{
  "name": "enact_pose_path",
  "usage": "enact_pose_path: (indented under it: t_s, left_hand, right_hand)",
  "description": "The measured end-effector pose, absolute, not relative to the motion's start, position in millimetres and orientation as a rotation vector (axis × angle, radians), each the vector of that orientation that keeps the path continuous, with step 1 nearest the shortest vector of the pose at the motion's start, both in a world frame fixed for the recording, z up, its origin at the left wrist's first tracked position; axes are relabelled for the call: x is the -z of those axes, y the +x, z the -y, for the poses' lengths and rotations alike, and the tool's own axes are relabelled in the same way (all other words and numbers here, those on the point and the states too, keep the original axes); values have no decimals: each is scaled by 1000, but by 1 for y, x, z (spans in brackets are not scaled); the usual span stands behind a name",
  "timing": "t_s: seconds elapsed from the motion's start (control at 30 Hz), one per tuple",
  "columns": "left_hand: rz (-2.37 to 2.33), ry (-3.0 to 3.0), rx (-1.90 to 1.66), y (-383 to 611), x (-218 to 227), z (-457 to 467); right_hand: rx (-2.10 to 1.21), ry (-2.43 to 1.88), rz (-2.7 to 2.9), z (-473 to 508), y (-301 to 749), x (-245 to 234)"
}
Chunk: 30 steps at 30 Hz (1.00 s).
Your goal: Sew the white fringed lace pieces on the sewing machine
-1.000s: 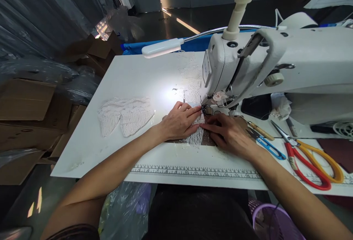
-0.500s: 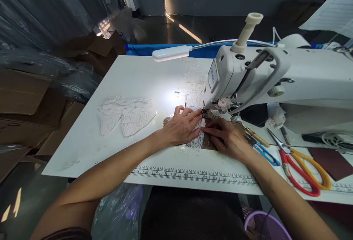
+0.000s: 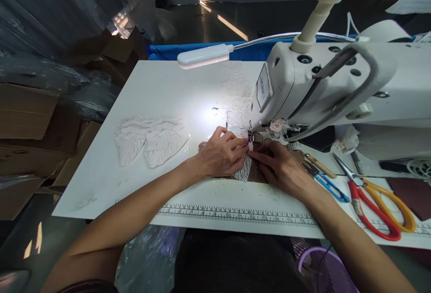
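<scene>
Under the needle area of a white sewing machine (image 3: pixel 281 77) lies a strip of white lace (image 3: pixel 243 174), with brown material around it. My left hand (image 3: pixel 220 154) rests palm down on the lace, its bent fingers somewhat apart and their tips just left of the presser foot (image 3: pixel 256 138). On the other side, my right hand (image 3: pixel 283 165) has its fingers drawn together at the lace's right edge, seemingly pinching it; the exact grip is partly hidden. More white lace (image 3: pixel 239 109) stretches away behind the foot. A separate white lace piece (image 3: pixel 164 140) lies flat to the left.
Red-and-orange-handled scissors (image 3: pixel 375 203), blue thread snips (image 3: pixel 332 187) and a wooden-handled tool (image 3: pixel 319 165) lie at the right. A lamp (image 3: pixel 204 56) hangs over the table (image 3: pixel 101 172). A printed ruler (image 3: pixel 235 214) runs along the front edge. Cardboard boxes (image 3: pixel 27 113) stand left.
The view has shifted, so the machine appears larger and farther right. My left fingers now bend more near the presser foot. Both hands stay on the lace in nearly the same place.
</scene>
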State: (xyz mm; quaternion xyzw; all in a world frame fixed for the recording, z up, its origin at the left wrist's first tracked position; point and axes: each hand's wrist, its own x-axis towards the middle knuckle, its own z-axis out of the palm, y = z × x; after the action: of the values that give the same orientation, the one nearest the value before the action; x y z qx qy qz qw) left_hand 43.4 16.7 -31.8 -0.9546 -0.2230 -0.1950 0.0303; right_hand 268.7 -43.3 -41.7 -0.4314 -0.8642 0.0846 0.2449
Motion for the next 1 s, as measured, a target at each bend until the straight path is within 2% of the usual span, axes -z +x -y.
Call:
enact_pose_path:
  t_s: [0.57,0.87,1.0]
  left_hand:
    - [929,-2916,464,52,28,-17]
    - [1139,-2856,695,49,34,-49]
    - [1165,-2951,507,42,33,-86]
  right_hand:
    - [57,-1287,2420,34,260,39]
    - [12,-1287,2396,36,258,42]
    - [-67,-1290,2366,37,260,44]
